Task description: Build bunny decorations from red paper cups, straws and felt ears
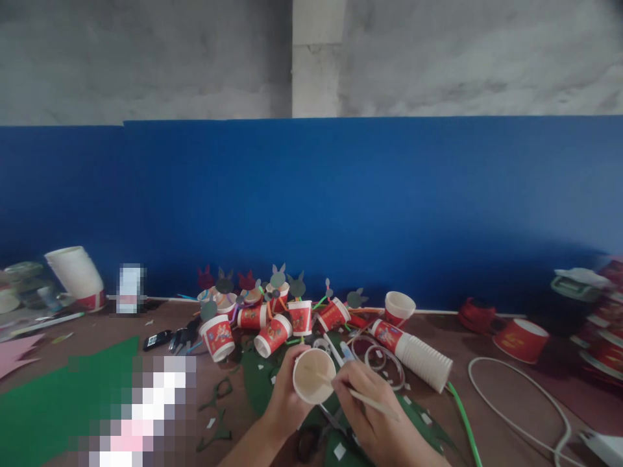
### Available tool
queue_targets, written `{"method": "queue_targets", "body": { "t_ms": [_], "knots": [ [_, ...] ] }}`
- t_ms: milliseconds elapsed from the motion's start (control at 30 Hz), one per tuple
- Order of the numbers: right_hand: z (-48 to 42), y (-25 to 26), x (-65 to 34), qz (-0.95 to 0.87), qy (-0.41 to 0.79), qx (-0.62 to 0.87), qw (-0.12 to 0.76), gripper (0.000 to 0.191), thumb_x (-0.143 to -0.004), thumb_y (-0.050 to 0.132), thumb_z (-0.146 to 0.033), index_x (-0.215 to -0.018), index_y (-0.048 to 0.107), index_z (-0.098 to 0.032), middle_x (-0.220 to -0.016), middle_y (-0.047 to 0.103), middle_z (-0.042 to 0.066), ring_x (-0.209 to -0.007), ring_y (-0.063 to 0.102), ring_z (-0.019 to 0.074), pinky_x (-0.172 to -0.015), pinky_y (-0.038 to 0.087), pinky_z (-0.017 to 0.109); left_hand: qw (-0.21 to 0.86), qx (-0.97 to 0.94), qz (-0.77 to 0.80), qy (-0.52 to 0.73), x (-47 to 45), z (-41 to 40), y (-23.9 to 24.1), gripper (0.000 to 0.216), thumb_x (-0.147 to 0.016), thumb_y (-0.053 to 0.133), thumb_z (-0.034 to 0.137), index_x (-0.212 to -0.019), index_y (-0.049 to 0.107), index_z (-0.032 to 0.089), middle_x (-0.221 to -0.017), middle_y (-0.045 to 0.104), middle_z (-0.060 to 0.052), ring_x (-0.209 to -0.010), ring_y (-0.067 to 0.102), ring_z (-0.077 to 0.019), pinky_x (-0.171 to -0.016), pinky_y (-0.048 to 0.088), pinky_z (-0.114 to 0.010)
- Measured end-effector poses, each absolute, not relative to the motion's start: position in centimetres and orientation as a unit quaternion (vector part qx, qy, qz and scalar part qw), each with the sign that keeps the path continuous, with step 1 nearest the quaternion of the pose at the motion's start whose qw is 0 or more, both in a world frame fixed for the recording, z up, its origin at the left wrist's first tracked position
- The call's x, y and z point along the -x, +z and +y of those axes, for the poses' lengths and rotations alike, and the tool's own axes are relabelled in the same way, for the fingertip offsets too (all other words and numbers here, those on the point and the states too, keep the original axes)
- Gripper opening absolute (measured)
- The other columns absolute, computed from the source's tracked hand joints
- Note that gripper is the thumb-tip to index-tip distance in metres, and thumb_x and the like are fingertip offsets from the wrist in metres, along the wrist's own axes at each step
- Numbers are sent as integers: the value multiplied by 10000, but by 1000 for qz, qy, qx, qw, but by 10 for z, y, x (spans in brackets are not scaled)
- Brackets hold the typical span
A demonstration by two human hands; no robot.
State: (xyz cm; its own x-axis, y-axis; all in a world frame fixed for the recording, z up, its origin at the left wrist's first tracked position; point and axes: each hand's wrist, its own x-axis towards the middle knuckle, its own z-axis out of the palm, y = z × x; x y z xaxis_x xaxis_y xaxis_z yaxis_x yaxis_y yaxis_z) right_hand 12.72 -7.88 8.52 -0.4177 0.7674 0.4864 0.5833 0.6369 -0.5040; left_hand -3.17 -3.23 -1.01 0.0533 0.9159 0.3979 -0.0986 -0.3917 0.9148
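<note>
"Left hand (283, 392), fingers curled round a white-rimmed paper cup (307, 388) above the brown counter (491, 415)!"
"And the right hand (366, 394) pinches a slim beige stick (376, 404), tip inside the cup!"

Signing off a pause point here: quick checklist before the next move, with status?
1. Left hand has the cup: ok, mouth turned toward the camera.
2. Right hand has the stick: ok, gripped in the fingers.
3. Stick tip touching the cup's inside: cannot tell, contact isn't clear.
4. Scissors moved out from under the hands: not ok, they lie on the table just below.
5. Cup stack apart from the right hand: ok, on its side, farther right.
</note>
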Motion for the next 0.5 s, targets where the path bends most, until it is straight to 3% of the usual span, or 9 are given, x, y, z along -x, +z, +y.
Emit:
{"method": "queue_targets", "body": {
  "t_ms": [500],
  "knots": [
    [-78,83,-125,-836,125,397,357,178,-934,362,-183,-767,420,-211,-738,528,2,-676,510,140,-613,403,243,415,-620,341,572,33,-32,-15,498,-654,734,190,-1081,478,200,-959,595,-51,-824,564,-194,-755,458,-287]
  ]
}}
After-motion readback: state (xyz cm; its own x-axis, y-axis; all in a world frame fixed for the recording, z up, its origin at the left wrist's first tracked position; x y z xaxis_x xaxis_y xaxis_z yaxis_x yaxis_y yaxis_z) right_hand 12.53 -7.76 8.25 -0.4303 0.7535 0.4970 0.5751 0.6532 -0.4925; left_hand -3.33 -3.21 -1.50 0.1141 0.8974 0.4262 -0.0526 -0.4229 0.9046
